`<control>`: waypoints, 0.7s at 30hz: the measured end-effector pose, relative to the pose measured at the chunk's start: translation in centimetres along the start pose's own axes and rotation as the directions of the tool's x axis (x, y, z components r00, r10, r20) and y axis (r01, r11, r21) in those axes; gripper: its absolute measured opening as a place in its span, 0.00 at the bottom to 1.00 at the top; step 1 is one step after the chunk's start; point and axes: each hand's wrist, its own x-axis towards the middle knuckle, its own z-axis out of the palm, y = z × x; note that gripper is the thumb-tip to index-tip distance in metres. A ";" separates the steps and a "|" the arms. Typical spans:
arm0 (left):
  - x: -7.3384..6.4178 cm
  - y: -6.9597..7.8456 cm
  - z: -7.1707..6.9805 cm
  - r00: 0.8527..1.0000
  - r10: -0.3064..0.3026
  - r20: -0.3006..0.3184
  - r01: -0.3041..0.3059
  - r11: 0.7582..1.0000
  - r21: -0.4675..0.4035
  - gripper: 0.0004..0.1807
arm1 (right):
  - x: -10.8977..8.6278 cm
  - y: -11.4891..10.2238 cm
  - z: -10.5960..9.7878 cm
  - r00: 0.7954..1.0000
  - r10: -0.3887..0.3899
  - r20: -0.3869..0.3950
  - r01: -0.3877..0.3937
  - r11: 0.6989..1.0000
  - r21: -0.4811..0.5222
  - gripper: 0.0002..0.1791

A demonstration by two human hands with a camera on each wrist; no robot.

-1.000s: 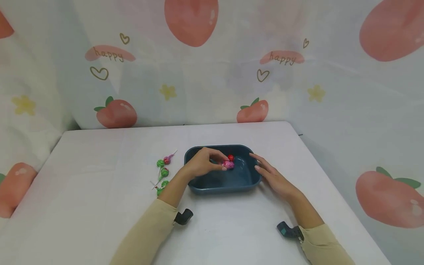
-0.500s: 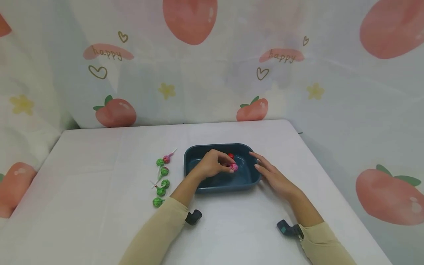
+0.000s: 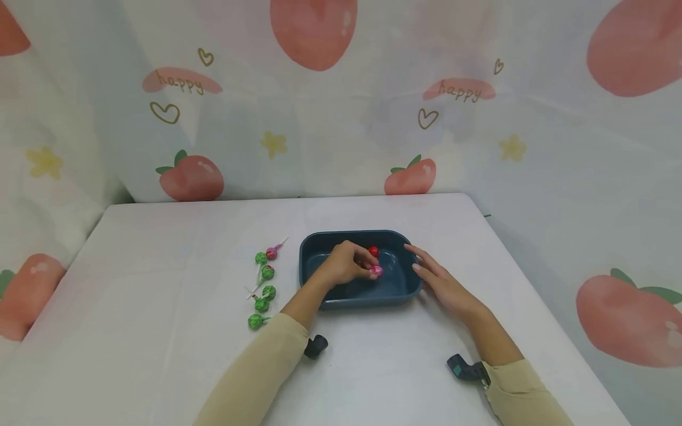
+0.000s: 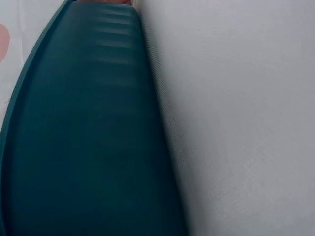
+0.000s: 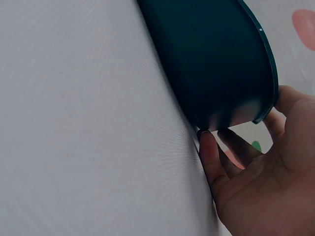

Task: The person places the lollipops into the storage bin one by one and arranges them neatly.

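Observation:
A dark teal rectangular tray (image 3: 367,300) sits on the white table. Inside it, my left hand (image 3: 343,265) pinches a pink-wrapped lollipop (image 3: 376,271) between thumb and fingers; its stick is hidden. A red-wrapped candy (image 3: 374,251) lies just beyond, near the tray's back wall. At the tray's right end is my right hand (image 3: 444,289), its extended fingers against the end wall and rim. The right wrist view shows those fingertips (image 5: 206,135) touching the wall low down, close to the table. In the left wrist view the tray's long outer wall (image 4: 93,128) hides the left hand.
Left of the tray, lollipops lie in a loose column: a pink one (image 3: 272,253) at the back, then several green ones such as the nearest (image 3: 256,321). The left sleeve (image 3: 261,373) passes close to that one. A peach-printed cloth (image 3: 341,130) hangs behind the table.
My left hand has moved a little right inside the tray with the pink lollipop, uncovering green lollipops on the table. My right hand stays at the tray's end.

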 end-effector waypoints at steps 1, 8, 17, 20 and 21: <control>0.0 0.0 0.0 1.000 -0.003 -0.002 0.003 1.000 0.007 0.11 | 0.0 0.0 0.0 1.000 0.003 0.000 -0.003 1.000 0.004 0.30; 0.5 -0.3 0.3 1.000 -0.006 -0.010 0.007 0.996 0.093 0.10 | 0.0 0.0 -0.1 1.000 -0.003 -0.002 0.003 1.000 -0.005 0.30; 0.5 -0.1 0.4 0.999 -0.040 -0.017 0.042 0.993 0.114 0.09 | 0.1 -0.1 -0.2 1.000 -0.006 0.001 0.006 1.000 -0.012 0.30; 0.5 -0.1 0.4 0.999 -0.041 -0.022 0.044 0.991 0.124 0.08 | 0.1 -0.1 -0.1 1.000 -0.005 0.000 0.005 1.000 -0.019 0.30; 0.4 0.0 0.4 0.999 -0.042 -0.025 0.045 0.991 0.128 0.08 | 0.1 -0.1 -0.1 1.000 -0.005 0.000 0.005 1.000 -0.020 0.30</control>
